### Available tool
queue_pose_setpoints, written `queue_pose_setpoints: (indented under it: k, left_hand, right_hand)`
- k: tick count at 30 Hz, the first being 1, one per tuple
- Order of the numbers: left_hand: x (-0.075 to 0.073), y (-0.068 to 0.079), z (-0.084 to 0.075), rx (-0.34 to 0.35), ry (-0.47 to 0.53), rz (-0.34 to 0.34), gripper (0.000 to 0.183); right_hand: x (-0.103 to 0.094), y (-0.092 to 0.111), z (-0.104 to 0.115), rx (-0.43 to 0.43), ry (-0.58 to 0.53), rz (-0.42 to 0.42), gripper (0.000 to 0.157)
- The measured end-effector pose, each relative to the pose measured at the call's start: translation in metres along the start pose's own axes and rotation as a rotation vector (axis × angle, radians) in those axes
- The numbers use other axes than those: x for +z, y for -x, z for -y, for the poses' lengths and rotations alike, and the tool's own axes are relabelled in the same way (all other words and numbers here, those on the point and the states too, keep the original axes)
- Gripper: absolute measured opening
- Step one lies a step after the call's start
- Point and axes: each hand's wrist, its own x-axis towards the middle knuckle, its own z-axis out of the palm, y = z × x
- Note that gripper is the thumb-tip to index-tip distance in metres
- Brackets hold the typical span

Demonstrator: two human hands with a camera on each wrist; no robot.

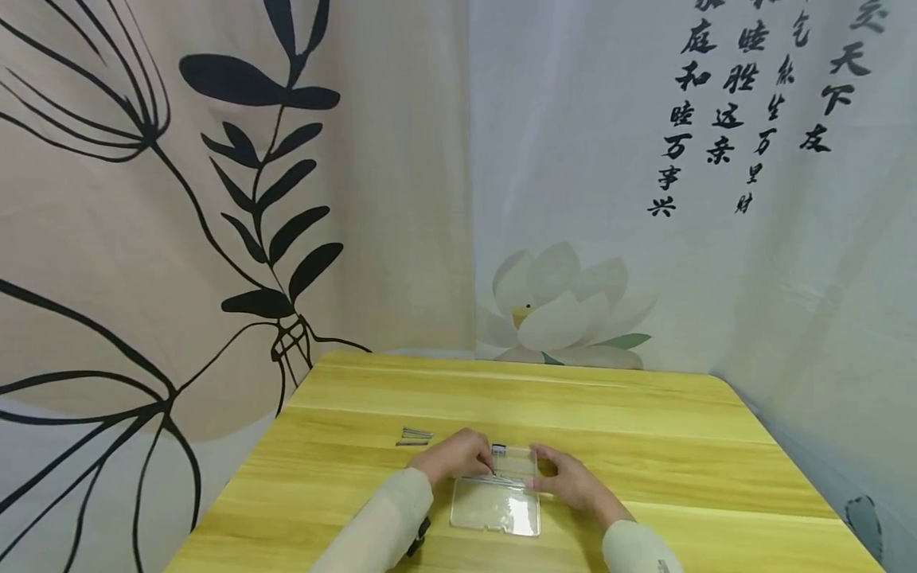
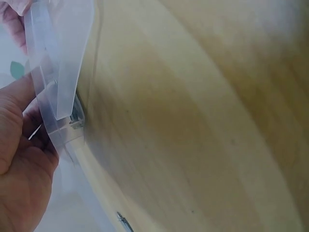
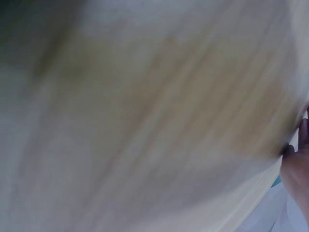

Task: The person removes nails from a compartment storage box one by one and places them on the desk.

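Note:
A clear plastic box (image 1: pixel 516 463) lies open on the table, its lid (image 1: pixel 494 509) folded flat towards me. My right hand (image 1: pixel 573 480) grips the box's right side, thumb near the hinge and fingers at the far corner. Over the box's left side is my left hand (image 1: pixel 458 458), fingers bent down inside it. I cannot tell whether these fingers pinch anything. Slim silver metal pieces (image 1: pixel 501 480) lie along the hinge side. In the left wrist view, metal (image 2: pixel 76 117) shows at the box's edge beside the left hand (image 2: pixel 24 154).
Left of the box, several slim metal rods (image 1: pixel 415 435) lie on the wooden table (image 1: pixel 645 422); one rod (image 2: pixel 124 222) shows a pointed tip in the left wrist view. A small blue-and-white piece (image 1: pixel 498 450) is at the box's far left corner. A printed curtain (image 1: pixel 401 199) hangs behind the table.

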Motion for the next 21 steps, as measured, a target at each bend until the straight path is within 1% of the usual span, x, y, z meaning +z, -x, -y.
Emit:
queue_pose_setpoints:
  k: [2, 7, 10, 17, 21]
  left_hand:
    - [0.0004, 0.0006, -0.0007, -0.013, 0.016, -0.004, 0.005]
    - [0.0010, 0.0012, -0.0021, -0.015, 0.047, -0.014, 0.005]
    - [0.0007, 0.0004, -0.0031, -0.010, 0.049, -0.010, 0.007]
    - [-0.0003, -0.0014, -0.0054, -0.031, 0.088, -0.007, 0.011]
    - [0.0011, -0.0037, -0.0085, -0.023, 0.066, -0.014, 0.010]
  right_hand:
    - [0.0001, 0.0000, 0.0003, 0.006, -0.001, -0.002, 0.076]
    - [-0.0011, 0.0009, 0.0002, 0.015, 0.001, -0.004, 0.077]
    - [-0.0022, 0.0012, -0.0010, 0.025, 0.001, -0.011, 0.077]
    - [-0.0017, -0.0001, -0.0012, 0.026, 0.006, -0.015, 0.075]
    - [-0.0004, -0.0008, -0.0001, 0.014, 0.010, -0.010, 0.075]
